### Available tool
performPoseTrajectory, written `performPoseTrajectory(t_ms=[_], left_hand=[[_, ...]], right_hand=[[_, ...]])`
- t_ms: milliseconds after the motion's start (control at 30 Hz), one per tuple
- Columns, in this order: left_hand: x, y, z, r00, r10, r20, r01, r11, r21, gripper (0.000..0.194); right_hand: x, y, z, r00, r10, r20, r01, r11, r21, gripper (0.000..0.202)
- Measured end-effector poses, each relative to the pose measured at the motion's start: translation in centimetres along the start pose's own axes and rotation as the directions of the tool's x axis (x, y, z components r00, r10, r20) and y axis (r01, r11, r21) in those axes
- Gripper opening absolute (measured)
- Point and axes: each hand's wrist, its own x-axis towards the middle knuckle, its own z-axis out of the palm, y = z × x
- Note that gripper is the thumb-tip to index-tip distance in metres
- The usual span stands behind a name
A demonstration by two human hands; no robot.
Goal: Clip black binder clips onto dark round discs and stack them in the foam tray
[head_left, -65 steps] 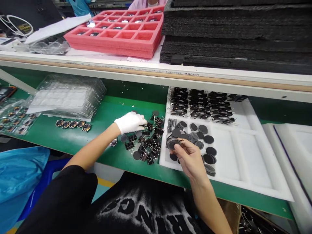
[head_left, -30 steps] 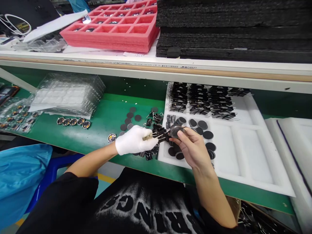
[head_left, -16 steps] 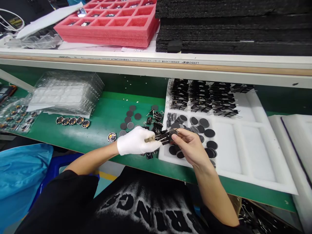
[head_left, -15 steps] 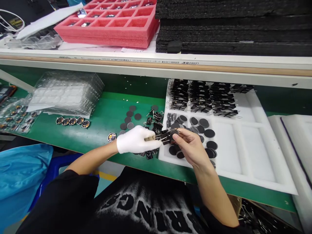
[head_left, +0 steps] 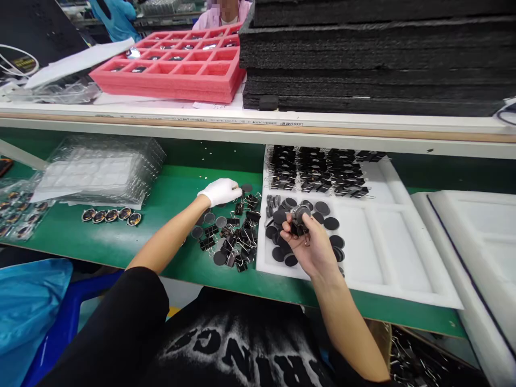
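Clock positions are read from the wearer's view, 12 being straight ahead. The right hand [head_left: 309, 239], bare, grips a dark round disc [head_left: 301, 211] together with a black binder clip [head_left: 297, 229], above the near-left part of the white foam tray [head_left: 365, 250]. The clip lies against the disc at its 6 o'clock side; whether it is seated fully cannot be told. The left hand [head_left: 219, 192], in a white glove, has its fingers curled at the far end of a heap of loose clips [head_left: 242, 236], which spreads towards its 5 o'clock on the green tabletop [head_left: 193, 185]. Whether the left hand grasps a clip cannot be determined.

Loose discs [head_left: 331, 223] lie in the tray around and below the right hand. Rows of clips [head_left: 316, 171] occupy the tray at 12 o'clock from the right hand.

A row of five round parts [head_left: 112, 215] lies at nearly 9 o'clock from the left hand, with a stack of clear plastic trays [head_left: 100, 171] at 12 o'clock from that row.

On the upper shelf [head_left: 161, 122], a pink foam tray [head_left: 169, 83] stands at 11 o'clock from the left hand; some of its compartments contain small items. A stack of black foam sheets [head_left: 363, 64] stands at 3 o'clock from it. A person in a pink garment [head_left: 206, 19] is partly visible beyond the shelf.
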Motion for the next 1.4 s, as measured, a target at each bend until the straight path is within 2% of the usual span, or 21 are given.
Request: performPoseTrajectory(t_ms=[100, 167, 233, 333, 400, 500, 567, 733, 900, 1000, 1133, 1200, 1267, 1333, 1400], left_hand=[[-1.6, -0.6, -1.2, 1.0, 0.029, 0.006, -0.028, 0.99, -0.135, 0.039], [-3.1, -0.1, -2.4, 0.997, 0.07, 0.014, -0.063, 0.958, -0.279, 0.038], [-4.8, 1.4, -3.6, 0.988, 0.145, 0.045, -0.118, 0.92, -0.373, 0.037], [-7.0, 4.4, -4.9, 0.964, 0.251, 0.09, -0.203, 0.909, -0.363, 0.038], [-8.1, 5.9, -5.0, 0.968, 0.248, 0.027, -0.225, 0.914, -0.337, 0.043], [-9.4, 6.8, -4.0, 0.97, 0.16, -0.182, -0.213, 0.921, -0.327, 0.048], [-10.1, 6.8, -2.7, 0.963, 0.114, -0.246, -0.193, 0.924, -0.329, 0.048], [-12.0, 8.0, -0.2, 0.976, 0.03, -0.215, -0.106, 0.93, -0.352, 0.05], [-12.7, 9.8, -0.2, 0.963, -0.062, -0.263, -0.023, 0.951, -0.309, 0.041], [-12.7, 9.8, 0.1, 0.949, -0.015, -0.316, -0.073, 0.962, -0.264, 0.037], [-12.7, 8.3, 0.7, 0.923, 0.088, -0.375, -0.183, 0.957, -0.225, 0.036], [-12.9, 7.3, 0.7, 0.925, 0.141, -0.352, -0.235, 0.942, -0.239, 0.037], [-13.2, 6.4, 0.3, 0.934, 0.2, -0.296, -0.277, 0.928, -0.249, 0.039], [-13.6, 5.8, -0.3, 0.933, 0.273, -0.235, -0.325, 0.918, -0.225, 0.04], [-13.9, 5.6, -0.8, 0.911, 0.369, -0.185, -0.4, 0.9, -0.173, 0.042]], right_hand=[[-0.2, -0.5, -0.3, 0.995, 0.016, 0.094, -0.004, 0.992, -0.127, 0.024], [0.0, -0.7, 0.1, 0.981, 0.036, 0.19, 0.003, 0.979, -0.204, 0.025], [0.4, -0.7, 1.0, 0.961, 0.063, 0.268, 0.007, 0.968, -0.252, 0.027], [0.9, -0.4, 2.8, 0.928, 0.11, 0.357, -0.021, 0.969, -0.244, 0.027], [0.9, -0.1, 3.7, 0.921, 0.111, 0.373, -0.033, 0.978, -0.207, 0.027], [0.7, 0.3, 4.0, 0.951, 0.056, 0.306, -0.018, 0.992, -0.127, 0.026], [0.5, 0.4, 3.8, 0.964, 0.019, 0.265, 0.001, 0.997, -0.077, 0.025], [0.3, 0.3, 3.1, 0.965, -0.028, 0.259, 0.047, 0.997, -0.067, 0.02], [0.1, 0.5, 3.0, 0.971, -0.077, 0.226, 0.118, 0.978, -0.174, 0.022], [0.0, 0.7, 3.0, 0.97, -0.05, 0.238, 0.094, 0.98, -0.175, 0.024], [0.2, 0.0, 2.3, 0.952, 0.003, 0.307, 0.057, 0.981, -0.188, 0.026], [0.6, -1.2, 1.5, 0.938, 0.008, 0.346, 0.098, 0.953, -0.285, 0.027], [1.2, -2.9, 0.5, 0.916, 0.041, 0.399, 0.155, 0.881, -0.448, 0.026], [1.8, -4.6, -0.2, 0.876, 0.096, 0.473, 0.242, 0.76, -0.603, 0.021], [2.4, -6.1, -0.4, 0.805, 0.168, 0.569, 0.362, 0.62, -0.696, 0.018]])
